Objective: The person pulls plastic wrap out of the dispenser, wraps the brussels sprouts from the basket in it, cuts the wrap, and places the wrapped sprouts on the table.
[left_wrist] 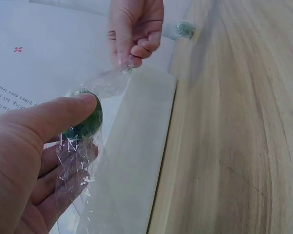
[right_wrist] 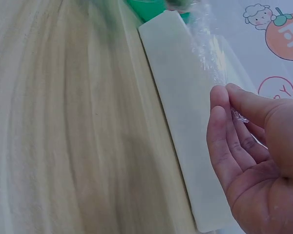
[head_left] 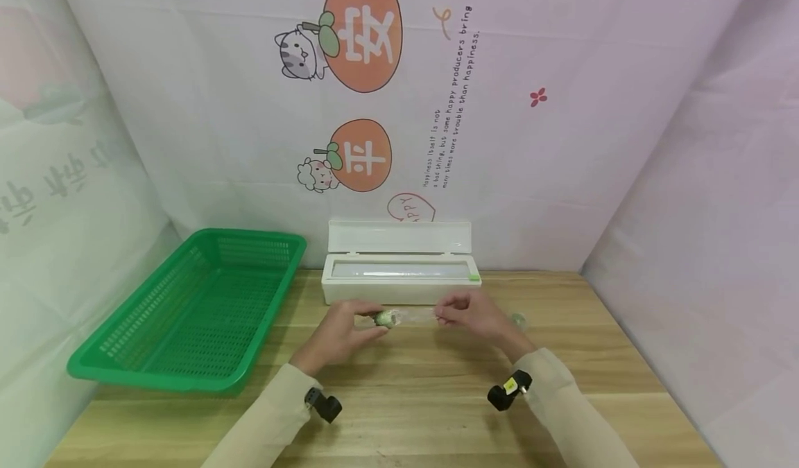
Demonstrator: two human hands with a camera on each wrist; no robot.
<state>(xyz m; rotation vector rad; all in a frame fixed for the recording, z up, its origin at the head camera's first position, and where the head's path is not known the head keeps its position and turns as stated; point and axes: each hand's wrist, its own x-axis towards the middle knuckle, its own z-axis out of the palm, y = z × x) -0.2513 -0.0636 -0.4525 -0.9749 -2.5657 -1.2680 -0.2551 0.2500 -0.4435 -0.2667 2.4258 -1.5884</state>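
My left hand (head_left: 340,333) pinches a small rounded green piece (left_wrist: 88,119) between thumb and fingers; its exact kind is hard to tell. Clear cling film (left_wrist: 112,80) is around the green piece and hangs below it in the left wrist view. Pinched between thumb and fingertips of my right hand (head_left: 471,313), the far end of the film (right_wrist: 217,58) stretches between the two hands. Both hands are just in front of a white cling film box (head_left: 399,291) with its lid raised. Behind the right hand, a second green piece (left_wrist: 185,29), seemingly wrapped, lies on the table.
A green plastic basket (head_left: 250,353) with slotted walls stands at the left of the wooden table (head_left: 399,412). White printed cloth (head_left: 499,149) hangs behind the table and along both sides.
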